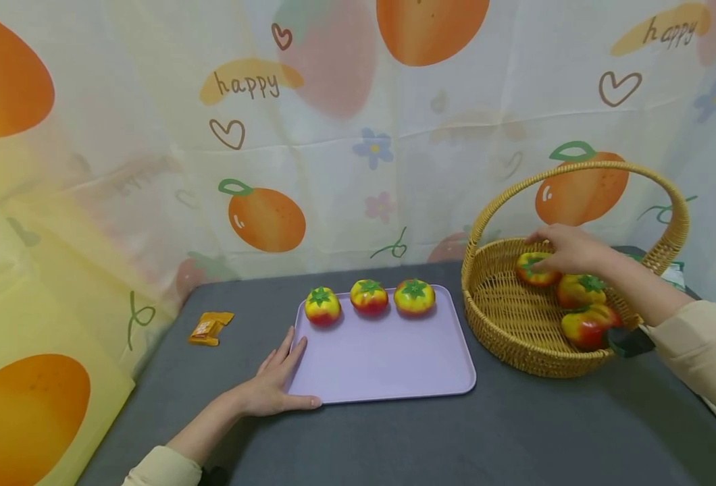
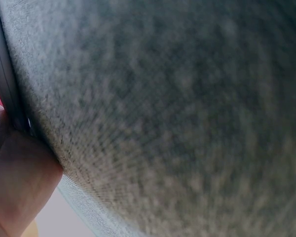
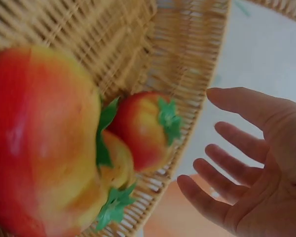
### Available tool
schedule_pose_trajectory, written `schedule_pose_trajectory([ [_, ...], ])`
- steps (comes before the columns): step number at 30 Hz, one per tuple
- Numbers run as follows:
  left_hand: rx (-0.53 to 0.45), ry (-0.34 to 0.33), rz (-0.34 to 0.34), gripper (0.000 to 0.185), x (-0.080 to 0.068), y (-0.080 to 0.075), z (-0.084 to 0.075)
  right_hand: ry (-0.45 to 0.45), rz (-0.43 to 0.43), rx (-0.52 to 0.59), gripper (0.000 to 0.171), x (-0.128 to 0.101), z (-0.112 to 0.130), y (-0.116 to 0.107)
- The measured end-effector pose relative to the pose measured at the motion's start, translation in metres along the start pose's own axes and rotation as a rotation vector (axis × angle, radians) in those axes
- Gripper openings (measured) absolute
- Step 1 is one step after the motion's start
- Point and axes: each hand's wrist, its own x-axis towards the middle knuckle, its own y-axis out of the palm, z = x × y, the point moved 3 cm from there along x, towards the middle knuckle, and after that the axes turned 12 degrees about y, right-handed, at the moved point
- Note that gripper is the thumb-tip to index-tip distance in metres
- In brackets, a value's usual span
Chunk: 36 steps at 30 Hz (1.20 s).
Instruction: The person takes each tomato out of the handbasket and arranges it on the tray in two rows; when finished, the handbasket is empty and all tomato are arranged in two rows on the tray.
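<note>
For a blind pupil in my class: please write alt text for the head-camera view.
A right hand reaches into a woven wicker basket over the farthest of three red-yellow toy tomatoes. The left hand rests flat at the corner of a lilac plastic tray holding three more tomatoes on a grey table.

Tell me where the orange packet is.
In the head view, the orange packet lies on the grey table, left of the lilac tray.

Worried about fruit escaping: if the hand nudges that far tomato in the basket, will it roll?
Probably a little: the tomato looks round and glossy, so slippery. The wicker basket wall should stop it. The right hand hovers open over it, fingers spread.
</note>
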Motion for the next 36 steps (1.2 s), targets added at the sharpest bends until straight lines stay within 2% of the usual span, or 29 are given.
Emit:
schedule_pose_trajectory([
  [10,-0.001,-0.007,0.002,0.109,-0.001,-0.001,-0.001,-0.032,0.057,-0.183,0.060,0.016,-0.012,0.012],
  [17,-0.001,-0.001,0.001,0.110,-0.001,-0.003,-0.002,-0.030,0.105,-0.162,0.061,0.023,-0.016,0.019],
  [29,0.000,0.003,-0.012,0.111,-0.002,-0.001,-0.002,-0.034,0.134,-0.147,0.061,0.027,-0.021,0.029],
  [36,0.004,-0.001,-0.006,0.111,-0.002,-0.002,-0.001,-0.095,0.114,-0.124,0.064,0.025,-0.016,0.026],
])
